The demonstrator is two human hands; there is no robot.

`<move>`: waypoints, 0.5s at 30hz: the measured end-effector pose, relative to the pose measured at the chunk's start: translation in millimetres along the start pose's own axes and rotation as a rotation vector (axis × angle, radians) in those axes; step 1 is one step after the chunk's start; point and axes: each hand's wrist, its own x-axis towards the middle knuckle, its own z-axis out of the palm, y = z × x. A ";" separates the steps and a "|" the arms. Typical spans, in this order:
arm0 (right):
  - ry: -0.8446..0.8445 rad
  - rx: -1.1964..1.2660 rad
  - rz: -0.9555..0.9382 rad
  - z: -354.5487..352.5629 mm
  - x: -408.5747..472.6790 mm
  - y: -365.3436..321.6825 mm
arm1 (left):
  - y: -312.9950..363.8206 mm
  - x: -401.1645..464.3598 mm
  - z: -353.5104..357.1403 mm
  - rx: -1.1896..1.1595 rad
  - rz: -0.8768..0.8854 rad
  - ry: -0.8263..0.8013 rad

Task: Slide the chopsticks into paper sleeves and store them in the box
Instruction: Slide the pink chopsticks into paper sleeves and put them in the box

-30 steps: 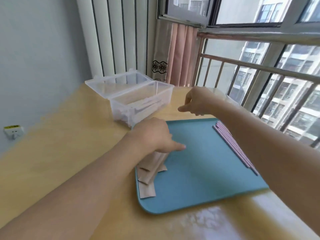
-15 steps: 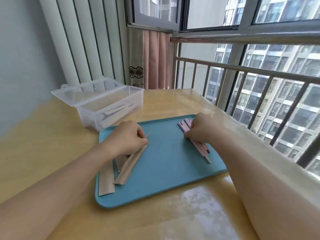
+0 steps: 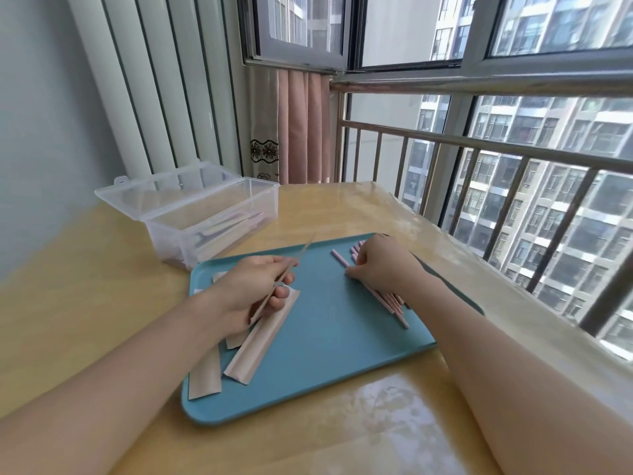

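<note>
On the blue tray (image 3: 329,368) lie a few tan paper sleeves (image 3: 260,341) at the left and a bundle of pink chopsticks (image 3: 394,301) at the right. My left hand (image 3: 253,286) pinches one paper sleeve (image 3: 297,257) seen edge-on, lifted off the tray and pointing toward the box. My right hand (image 3: 380,265) rests on the chopstick bundle with curled fingers, drawing one chopstick (image 3: 339,258) apart from the rest. The clear plastic box (image 3: 212,217) stands open at the back left with sleeved chopsticks inside.
The tray sits on a yellow wooden table (image 3: 85,286). The box lid (image 3: 164,186) leans back toward a white radiator. A window with a metal railing (image 3: 479,145) runs along the right side, and a pink curtain (image 3: 301,128) hangs behind the table.
My left hand has lifted one sleeve off the pile. My right hand has come down onto the chopsticks and pulled one away from the bundle. The view has shifted left.
</note>
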 end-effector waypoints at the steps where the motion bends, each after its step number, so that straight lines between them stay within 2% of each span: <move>1: -0.004 -0.030 -0.026 0.1 0.1 -1.0 | -2.8 0.7 -0.1 -0.016 -0.008 -0.003; 4: -0.003 -0.097 -0.070 -2.3 -1.2 -4.7 | -2.9 0.5 -1.4 -0.040 0.019 -0.031; 7: 0.033 0.075 -0.068 -8.6 -3.7 -7.5 | 2.3 -2.5 -2.7 -0.073 0.062 -0.074; 9: 0.045 0.388 -0.020 -14.2 -6.3 -10.2 | 4.6 -4.9 -3.1 -0.088 0.075 -0.092; 12: -0.106 1.094 0.101 -15.9 -11.8 -16.7 | 5.5 -9.2 0.7 -0.179 0.054 -0.152; 15: -0.206 1.434 0.133 -9.0 -11.1 -18.4 | 4.8 -11.0 2.6 -0.186 0.033 -0.210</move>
